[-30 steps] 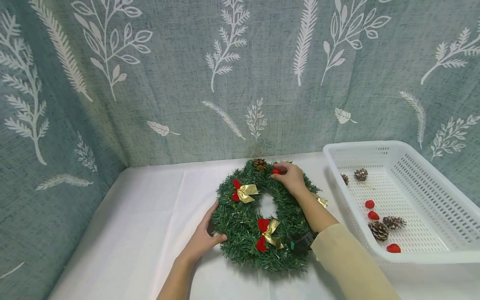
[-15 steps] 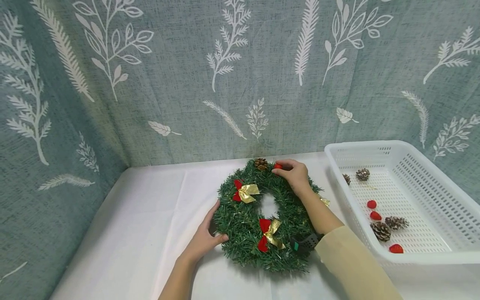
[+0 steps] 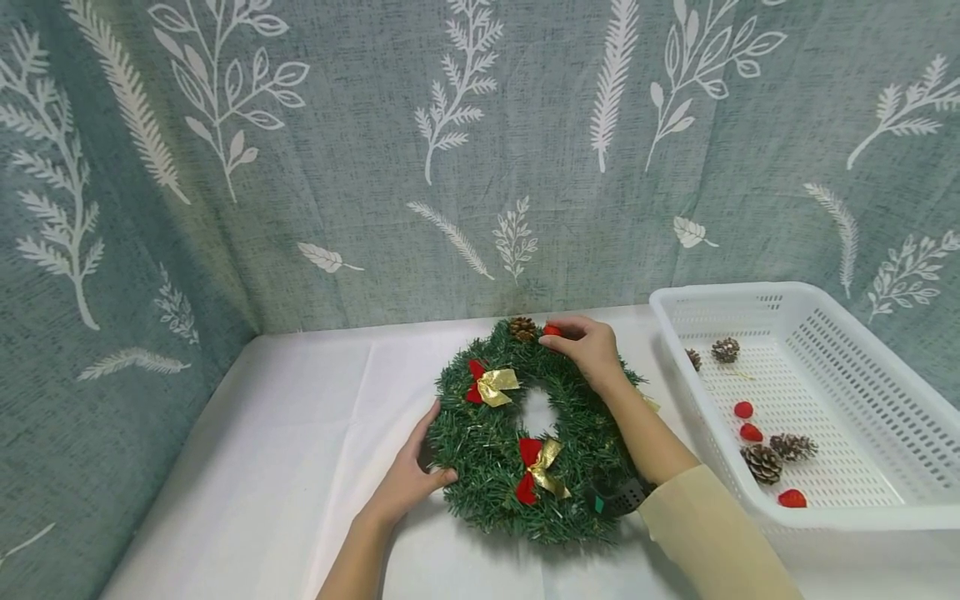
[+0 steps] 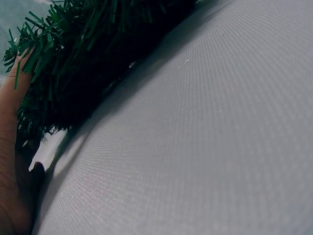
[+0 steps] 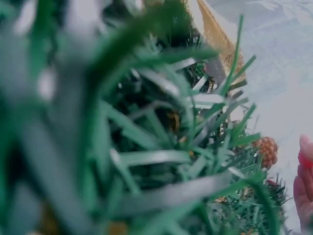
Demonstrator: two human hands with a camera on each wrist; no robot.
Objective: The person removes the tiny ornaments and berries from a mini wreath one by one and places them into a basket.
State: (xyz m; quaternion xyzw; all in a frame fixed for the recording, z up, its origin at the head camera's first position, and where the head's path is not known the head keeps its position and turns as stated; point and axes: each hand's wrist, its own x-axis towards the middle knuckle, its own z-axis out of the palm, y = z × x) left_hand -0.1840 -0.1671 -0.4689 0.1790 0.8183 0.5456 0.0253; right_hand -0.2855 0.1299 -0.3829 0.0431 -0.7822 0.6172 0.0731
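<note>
A green tinsel wreath [image 3: 480,433] lies on the white cloth, with red and gold bows [image 3: 491,385] and a brown pine cone [image 3: 522,328] on it. My left hand [image 3: 405,483] holds its left side, thumb and fingers spread about the edge. Between the thumb and fingers of my right hand [image 3: 596,354] is a small red berry-like ornament [image 3: 551,330], pinched at the top of the wreath, just right of the pine cone. The right wrist view shows mostly blurred needles, with the fingertips [image 5: 304,186] and red ornament at its right edge.
At the right stands a white perforated basket [image 3: 862,517] holding several pine cones [image 3: 761,463] and red ornaments [image 3: 792,497]. A grey-green curtain [image 3: 360,167] with white leaf prints hangs behind the table [image 3: 300,417]. A dark wrist strap [image 3: 622,496] overlaps the wreath's lower right.
My right hand has moved the red ornament up along the wreath, then slightly left towards the pine cone. My left hand keeps its place on the wreath.
</note>
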